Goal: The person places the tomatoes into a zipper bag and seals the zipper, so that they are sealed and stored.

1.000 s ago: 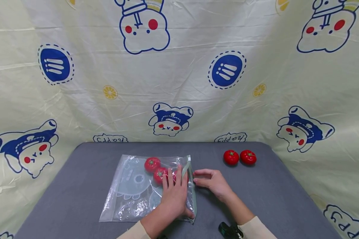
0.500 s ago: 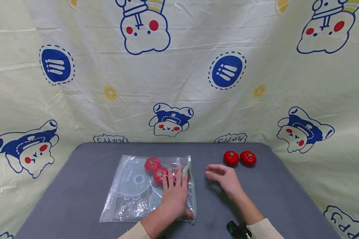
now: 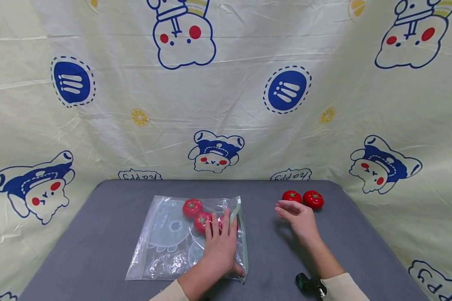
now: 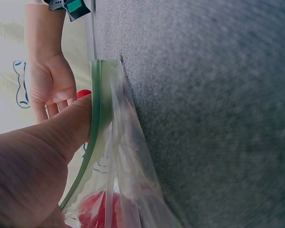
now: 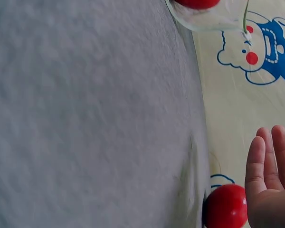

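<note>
A clear zip bag with pale printed shapes and a green zip edge lies flat on the table. Several tomatoes are inside, one red tomato near the far side and another partly under fingers. My left hand rests on the bag with fingers spread over a tomato, its thumb against the zip edge; the thumb tip is hidden in the left wrist view. My right hand holds nothing, its fingers slightly bent, just in front of a loose tomato. Beside that sits a second loose tomato.
The grey table reaches back to a hanging cream cloth printed with cartoon figures. A black wrist device is on the right forearm. The loose tomatoes stand at the table's back right.
My right hand has moved away from the bag's zip edge, rightward and toward the loose tomatoes, now partly covering one. The left hand and the bag have stayed in place.
</note>
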Demonstrator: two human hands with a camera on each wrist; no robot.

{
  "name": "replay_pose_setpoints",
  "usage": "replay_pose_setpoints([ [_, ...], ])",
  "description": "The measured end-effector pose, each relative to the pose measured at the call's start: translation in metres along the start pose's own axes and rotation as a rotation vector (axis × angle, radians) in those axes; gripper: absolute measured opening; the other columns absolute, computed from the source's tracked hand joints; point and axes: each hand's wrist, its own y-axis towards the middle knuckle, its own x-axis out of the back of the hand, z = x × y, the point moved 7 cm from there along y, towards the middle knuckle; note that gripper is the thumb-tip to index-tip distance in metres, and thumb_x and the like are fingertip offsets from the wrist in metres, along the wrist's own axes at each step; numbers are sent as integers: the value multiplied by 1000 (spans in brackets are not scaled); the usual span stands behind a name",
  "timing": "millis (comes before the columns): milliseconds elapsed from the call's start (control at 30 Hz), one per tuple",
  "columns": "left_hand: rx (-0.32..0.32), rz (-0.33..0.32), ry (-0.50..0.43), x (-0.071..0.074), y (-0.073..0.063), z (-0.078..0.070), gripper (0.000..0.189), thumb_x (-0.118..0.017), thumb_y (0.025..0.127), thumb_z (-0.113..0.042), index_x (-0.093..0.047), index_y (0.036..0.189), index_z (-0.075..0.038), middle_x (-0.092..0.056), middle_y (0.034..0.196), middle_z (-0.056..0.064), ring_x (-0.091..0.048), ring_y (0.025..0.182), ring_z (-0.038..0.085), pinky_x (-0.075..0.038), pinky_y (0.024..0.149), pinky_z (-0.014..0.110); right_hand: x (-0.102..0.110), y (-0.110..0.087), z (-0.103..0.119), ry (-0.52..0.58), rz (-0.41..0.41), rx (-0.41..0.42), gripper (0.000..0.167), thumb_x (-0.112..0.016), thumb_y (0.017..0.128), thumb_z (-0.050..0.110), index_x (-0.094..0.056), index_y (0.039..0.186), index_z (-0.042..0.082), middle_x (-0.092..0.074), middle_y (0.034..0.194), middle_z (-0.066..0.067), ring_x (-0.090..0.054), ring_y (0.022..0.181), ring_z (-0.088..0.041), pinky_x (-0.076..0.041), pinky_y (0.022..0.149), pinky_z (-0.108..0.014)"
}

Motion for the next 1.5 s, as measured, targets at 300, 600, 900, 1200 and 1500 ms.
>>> replay_pose_setpoints([
  [300, 2, 3, -12, 1, 0, 0, 132, -96, 53, -55, -30, 161, -18, -10, 173, 11, -8, 158, 47, -14, 125, 65, 21, 9, 3, 1, -97, 53, 47, -81, 90, 19, -67, 125, -8, -76, 93, 19, -73, 85, 0, -59, 78, -16],
  [600, 1, -9, -9, 0, -1, 0, 131, -96, 52, -56, -31, 160, -18, -10, 173, 11, -8, 157, 47, -14, 125, 65, 50, 21, 5, -196, -242, 56, 41, -80, 90, 33, -74, 121, 5, -70, 92, 28, -66, 88, 9, -53, 76, -8],
  [900, 0, -15, -14, 1, -2, 0, 131, -96, 52, -55, -32, 160, -17, -11, 173, 12, -9, 157, 48, -14, 125, 65, 83, 31, 8, -239, -386, 48, 33, -82, 88, 32, -77, 112, 9, -69, 83, 30, -65, 80, 9, -53, 69, -9],
  [1200, 7, 3, -6, 0, -1, 0, 130, -95, 53, -55, -32, 160, -18, -11, 173, 12, -7, 158, 47, -13, 125, 65, 109, 44, -5, -399, -407, -33, 49, -77, 88, 50, -75, 121, 14, -72, 119, 6, -65, 105, -9, -47, 72, -6],
  [1500, 25, 6, -7, 0, -2, 1, 130, -95, 53, -56, -32, 160, -18, -11, 173, 13, -7, 158, 45, -12, 126, 64, 117, 56, -24, -489, -342, -121, 57, -72, 94, 47, -65, 137, 10, -50, 152, -20, -42, 141, -40, -39, 114, -58],
])
